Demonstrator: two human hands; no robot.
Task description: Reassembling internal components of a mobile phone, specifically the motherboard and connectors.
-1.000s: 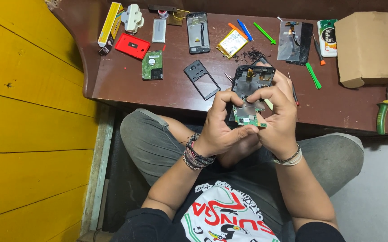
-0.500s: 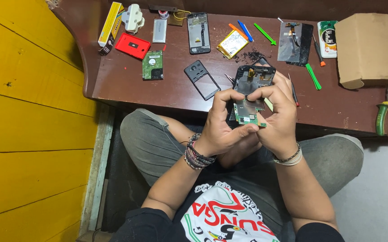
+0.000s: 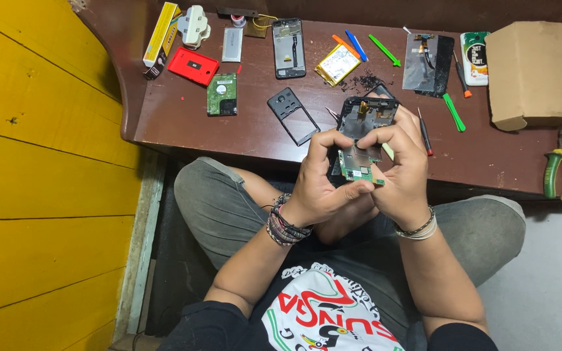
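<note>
1. Gripping a green circuit board (image 3: 361, 166) from both sides, left hand (image 3: 320, 188) and right hand (image 3: 401, 175) keep their fingers clamped on it; it sits above the lap, at the table (image 3: 183, 123) edge.
2. An opened phone body (image 3: 367, 116) lies just beyond; green-handled pliers (image 3: 561, 166) rest well apart.

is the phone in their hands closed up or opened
Opened. The phone has no back cover: its green circuit board and inner parts lie bare between the left hand and right hand.

Bright, even light, soft shadows under the desk (image 3: 183, 123) edge, sharp focus throughout.
</note>
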